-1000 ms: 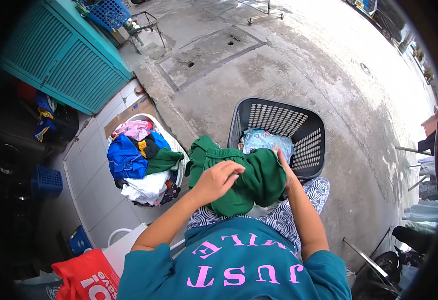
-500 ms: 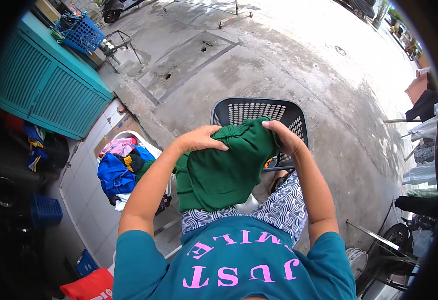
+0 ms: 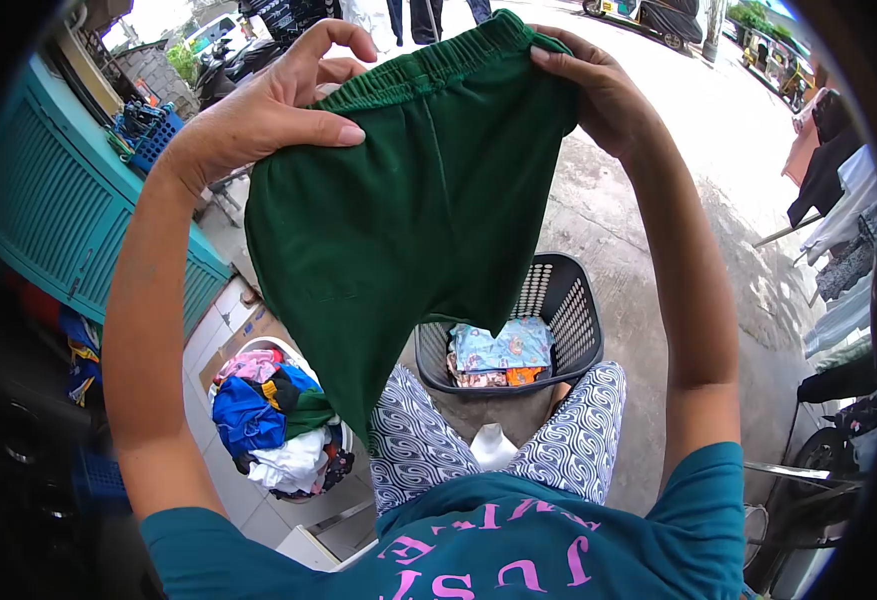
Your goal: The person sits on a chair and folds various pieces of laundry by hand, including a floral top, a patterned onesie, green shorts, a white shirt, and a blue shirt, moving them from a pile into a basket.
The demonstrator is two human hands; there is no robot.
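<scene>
A pair of dark green shorts (image 3: 388, 220) with a gathered elastic waistband is held up spread out in front of me, its legs hanging down. My left hand (image 3: 278, 110) has the left end of the waistband, thumb across the front and fingers curved behind and above. At the other end, my right hand (image 3: 593, 85) pinches the waistband between thumb and fingers. Beneath the shorts, a dark grey laundry basket (image 3: 583, 330) holds folded clothes (image 3: 503, 347), the top one light blue and patterned. To the left, a white container is heaped with crumpled clothes (image 3: 248, 415).
A teal louvred cabinet (image 3: 53, 210) stands at the left, a blue basket (image 3: 158, 135) beyond it. Clothes (image 3: 843, 235) hang on a rack along the right side. Parked vehicles (image 3: 658, 20) are at the far end of the concrete ground (image 3: 623, 240).
Both hands have risen and moved farther apart, lifting the green shorts from near my lap and stretching the waistband out. The folded clothes in the basket now show below.
</scene>
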